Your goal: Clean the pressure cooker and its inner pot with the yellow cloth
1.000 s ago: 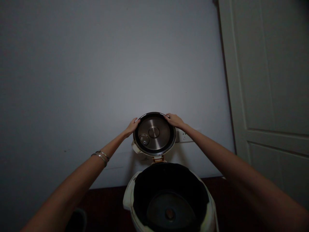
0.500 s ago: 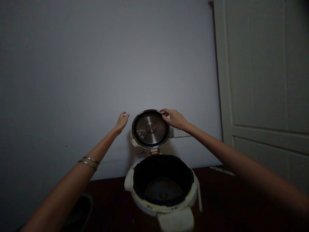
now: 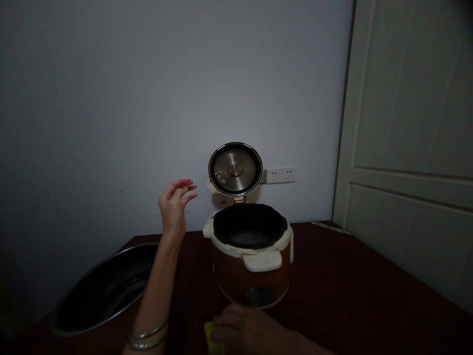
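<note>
Cooker rim [image 3: 233,250] uncovered — gap to left hand [image 3: 173,207].

Head camera: looks forward, downward; cooker [image 3: 236,261] at middle distance, wall [image 3: 177,98] behind.

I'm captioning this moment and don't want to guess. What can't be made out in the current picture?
All in the head view:
- Yellow item: partly covered by the right-hand grip, cut by the bottom edge; blur hides whether it is held.
- Cooker: the bottom of its inside is lost in shadow.
- Large pot: left forearm hides part; darkness hides its base.
- Thin strip: its markings are too small.
</note>
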Available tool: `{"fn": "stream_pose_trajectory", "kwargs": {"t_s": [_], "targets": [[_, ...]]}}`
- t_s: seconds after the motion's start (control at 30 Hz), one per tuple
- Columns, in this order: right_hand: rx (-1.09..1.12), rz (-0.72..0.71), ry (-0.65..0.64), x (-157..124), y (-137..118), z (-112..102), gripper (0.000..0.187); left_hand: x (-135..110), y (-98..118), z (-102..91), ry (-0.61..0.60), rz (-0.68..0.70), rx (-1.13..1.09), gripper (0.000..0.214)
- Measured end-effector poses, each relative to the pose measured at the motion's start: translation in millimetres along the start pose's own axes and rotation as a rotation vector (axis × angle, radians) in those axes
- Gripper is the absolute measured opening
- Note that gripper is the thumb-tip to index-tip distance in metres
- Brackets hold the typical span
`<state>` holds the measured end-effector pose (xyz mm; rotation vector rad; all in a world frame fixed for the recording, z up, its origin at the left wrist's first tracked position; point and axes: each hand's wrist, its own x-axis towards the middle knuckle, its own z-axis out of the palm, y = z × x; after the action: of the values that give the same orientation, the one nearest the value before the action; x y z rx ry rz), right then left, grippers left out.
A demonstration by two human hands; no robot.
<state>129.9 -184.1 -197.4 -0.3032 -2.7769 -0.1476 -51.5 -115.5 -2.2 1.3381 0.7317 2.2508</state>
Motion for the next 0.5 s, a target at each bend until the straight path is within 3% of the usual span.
{"fn": "stream_pose_trajectory", "kwargs": {"t_s": [0.1,0.3,0.4,0.5], "targets": [[0.028,0.012,-0.056,-10.3,7.0,36.3,0.034,-25.3,-21.7,-17.2,0.057,-0.12,0.014,0.017],[0.059,0.034,-0.126,-12.9,19.9,74.2,0.037,-41.6,-58.5,-34.7,0.076,-0.326,0.075,0.022],[0.085,0.121,-0.142,-4.7,21.0,72.7,0.037,-37.4,-66.7,-34.9,0.069,-0.348,0.075,0.023],[0.202,0.227,-0.082,-1.6,10.4,46.3,0.028,-26.9,-74.6,-31.8,0.065,-0.348,0.069,0.023]]}}
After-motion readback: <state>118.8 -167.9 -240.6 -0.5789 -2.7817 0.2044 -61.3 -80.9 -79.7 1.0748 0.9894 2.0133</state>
